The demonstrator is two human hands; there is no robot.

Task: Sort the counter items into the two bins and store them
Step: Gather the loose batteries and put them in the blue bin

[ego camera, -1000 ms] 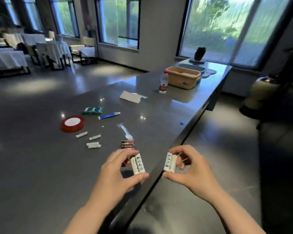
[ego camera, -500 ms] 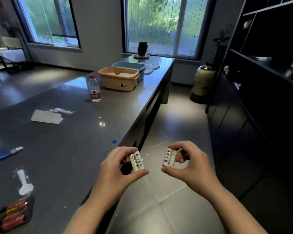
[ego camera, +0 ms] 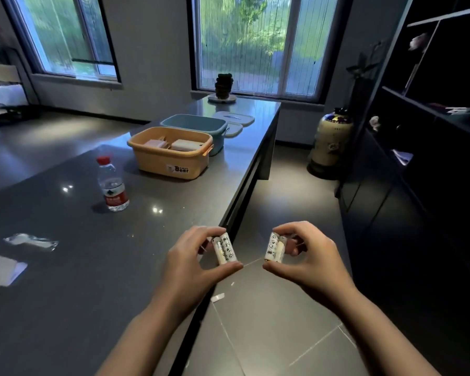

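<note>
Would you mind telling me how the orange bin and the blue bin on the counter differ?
The orange bin stands nearer; the blue bin sits behind it, touching or nearly so. The orange bin holds pale flat items and bears a "Bear" label; the blue bin's inside is hidden and no label shows. Both are open-topped, rounded plastic tubs.

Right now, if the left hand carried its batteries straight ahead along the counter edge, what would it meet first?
Probably the orange bin; the left hand has bare counter until then, though depth is unclear.
</note>
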